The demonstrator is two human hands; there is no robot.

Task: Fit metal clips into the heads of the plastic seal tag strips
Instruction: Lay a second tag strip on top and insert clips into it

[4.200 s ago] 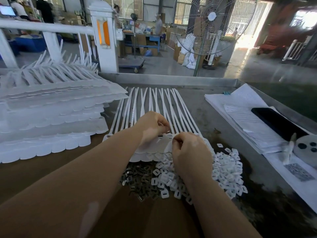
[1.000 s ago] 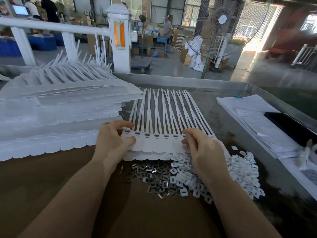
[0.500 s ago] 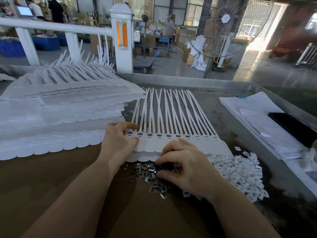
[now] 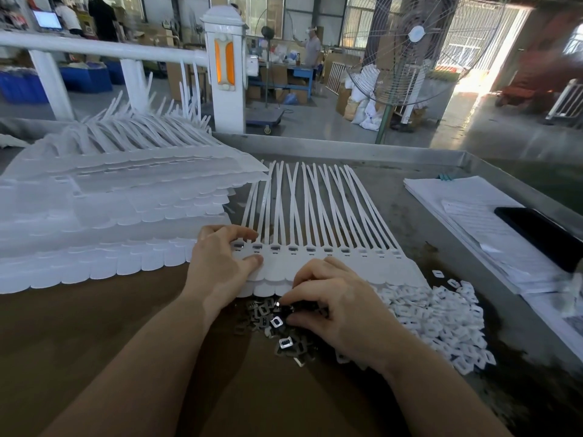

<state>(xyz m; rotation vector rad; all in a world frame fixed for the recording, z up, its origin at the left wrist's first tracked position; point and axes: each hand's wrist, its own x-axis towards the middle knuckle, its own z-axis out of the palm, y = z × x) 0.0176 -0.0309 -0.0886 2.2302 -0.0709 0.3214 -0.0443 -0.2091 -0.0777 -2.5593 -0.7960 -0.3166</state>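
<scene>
A joined sheet of white seal tag strips [image 4: 331,257] lies in front of me, its tails fanning away. Several heads on the left part of the row hold dark metal clips; the heads at the right look unfilled. My left hand [image 4: 220,263] grips the sheet's left end, thumb on the tag flap and fingers curled over the heads. My right hand [image 4: 334,304] is curled over the pile of loose metal clips [image 4: 277,326] just below the sheet, fingertips among them. Whether it pinches a clip is hidden.
A tall stack of white strip sheets [image 4: 110,216] fills the left. A heap of white plastic caps [image 4: 441,320] lies at the right. Papers [image 4: 467,209] and a black phone [image 4: 542,234] sit by the raised metal table rim [image 4: 347,146].
A second ago my right hand rested on the sheet's right end; it has dropped onto the metal clip pile and now digs in it. My left hand stays on the left end.
</scene>
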